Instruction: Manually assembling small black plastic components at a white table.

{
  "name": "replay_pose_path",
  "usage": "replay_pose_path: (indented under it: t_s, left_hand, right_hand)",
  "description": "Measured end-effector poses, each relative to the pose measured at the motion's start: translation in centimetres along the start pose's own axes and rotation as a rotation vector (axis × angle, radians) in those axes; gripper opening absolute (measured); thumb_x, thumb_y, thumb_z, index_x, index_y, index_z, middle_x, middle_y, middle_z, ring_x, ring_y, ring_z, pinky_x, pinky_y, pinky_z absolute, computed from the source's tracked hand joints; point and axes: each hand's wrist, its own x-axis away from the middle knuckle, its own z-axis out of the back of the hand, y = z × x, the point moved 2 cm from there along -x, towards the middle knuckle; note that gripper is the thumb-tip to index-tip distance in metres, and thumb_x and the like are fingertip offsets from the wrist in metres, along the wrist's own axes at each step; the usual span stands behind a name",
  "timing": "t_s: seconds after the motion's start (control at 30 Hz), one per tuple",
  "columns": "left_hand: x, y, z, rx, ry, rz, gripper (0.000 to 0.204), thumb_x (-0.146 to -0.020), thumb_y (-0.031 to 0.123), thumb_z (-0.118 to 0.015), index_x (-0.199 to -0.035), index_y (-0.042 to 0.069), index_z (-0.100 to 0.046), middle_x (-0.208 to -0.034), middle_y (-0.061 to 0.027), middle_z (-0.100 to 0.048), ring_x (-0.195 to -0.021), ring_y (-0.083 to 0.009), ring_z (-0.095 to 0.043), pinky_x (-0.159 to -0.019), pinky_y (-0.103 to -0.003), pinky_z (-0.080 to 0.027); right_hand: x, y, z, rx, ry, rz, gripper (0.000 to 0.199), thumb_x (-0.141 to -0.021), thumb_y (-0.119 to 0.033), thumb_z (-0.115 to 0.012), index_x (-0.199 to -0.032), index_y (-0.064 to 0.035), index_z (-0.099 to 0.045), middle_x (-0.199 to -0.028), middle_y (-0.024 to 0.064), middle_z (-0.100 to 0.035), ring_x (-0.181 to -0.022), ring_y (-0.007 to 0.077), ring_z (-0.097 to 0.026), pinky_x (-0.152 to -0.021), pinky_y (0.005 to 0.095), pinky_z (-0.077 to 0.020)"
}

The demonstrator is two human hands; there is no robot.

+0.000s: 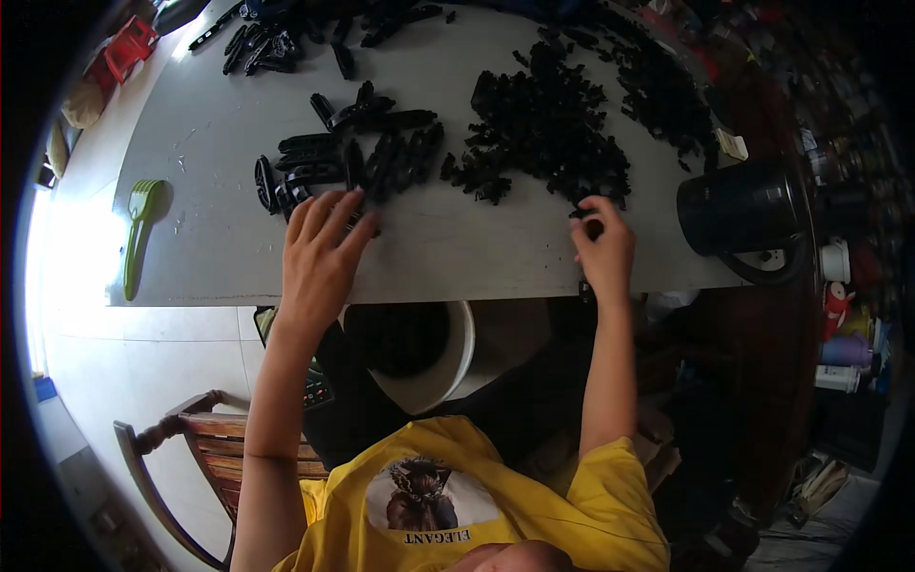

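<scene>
My left hand lies flat with fingers spread on the grey table, its fingertips touching a group of long black plastic parts. My right hand is curled at the near edge of a heap of small black plastic pieces, pinching one small black piece between thumb and fingers.
A black cup-shaped container stands at the right of the table. A white bucket with dark contents sits under the table edge. A green plastic tool lies at the left edge. More black parts lie at the far side. A wooden chair is at the lower left.
</scene>
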Motion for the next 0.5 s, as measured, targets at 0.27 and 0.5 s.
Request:
replay_pose_path:
  t_s: [0.27, 0.5]
  left_hand:
    - [0.5, 4.5, 0.4, 0.983, -0.067, 0.274, 0.042, -0.082, -0.002, -0.049, -0.123, 0.005, -0.044, -0.099, -0.0159, -0.052, -0.089, -0.032, -0.054, -0.078, -0.035, -0.044]
    - [1.4, 5.2, -2.7, 1.443, -0.126, 0.514, 0.039, -0.094, 0.014, -0.042, -0.13, 0.003, -0.033, -0.081, -0.0039, -0.044, -0.062, -0.0084, -0.04, -0.058, -0.02, -0.035]
  right_hand:
    - [1.6, -0.7, -0.6, -0.616, -0.269, -0.319, 0.008, -0.081, -0.006, -0.061, -0.083, -0.002, -0.054, -0.068, 0.0082, -0.06, -0.055, 0.011, -0.054, -0.046, 0.0225, -0.0411]
    - [3.8, -2.8, -1.5, -0.809, -0.433, -0.403, 0.01, -0.081, -0.005, -0.057, -0.089, -0.0016, -0.053, -0.076, 0.0164, -0.064, -0.052, 0.0123, -0.054, -0.046, 0.0224, -0.0421]
